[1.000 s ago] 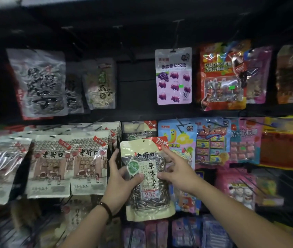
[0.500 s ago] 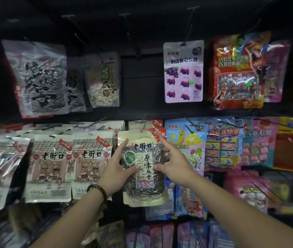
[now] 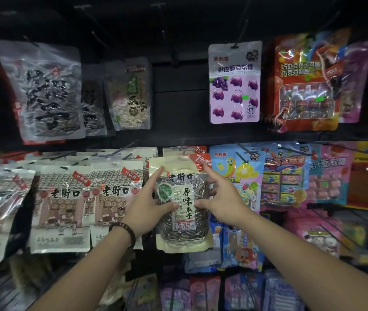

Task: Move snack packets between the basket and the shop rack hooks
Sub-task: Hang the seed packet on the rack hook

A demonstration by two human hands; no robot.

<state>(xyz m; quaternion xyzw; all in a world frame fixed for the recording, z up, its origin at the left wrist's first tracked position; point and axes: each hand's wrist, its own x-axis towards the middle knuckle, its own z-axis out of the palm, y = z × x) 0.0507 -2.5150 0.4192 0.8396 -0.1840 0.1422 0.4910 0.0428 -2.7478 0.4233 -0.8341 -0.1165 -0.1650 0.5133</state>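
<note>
A cream packet of sunflower seeds [image 3: 184,230] with a clear window is held up against the middle row of the shop rack. My left hand [image 3: 148,205] grips its left edge, thumb on the front and fingers behind. My right hand [image 3: 222,202] holds the right edge, thumb pressed on the front, index finger raised toward the packet's red top corner. The packet's top sits at a black hook [image 3: 179,151] in front of same-brand packets. The basket is out of view.
Same-brand cream packets [image 3: 64,209] hang to the left, a blue candy packet [image 3: 239,173] to the right. A purple grape gummy packet [image 3: 234,84] and a red chocolate packet [image 3: 302,84] hang in the top row. Bare black hooks [image 3: 162,32] jut out above.
Both hands have lifted the seed packet higher and closer to the rack, its top now level with the middle-row hook. The view has shifted closer to the rack.
</note>
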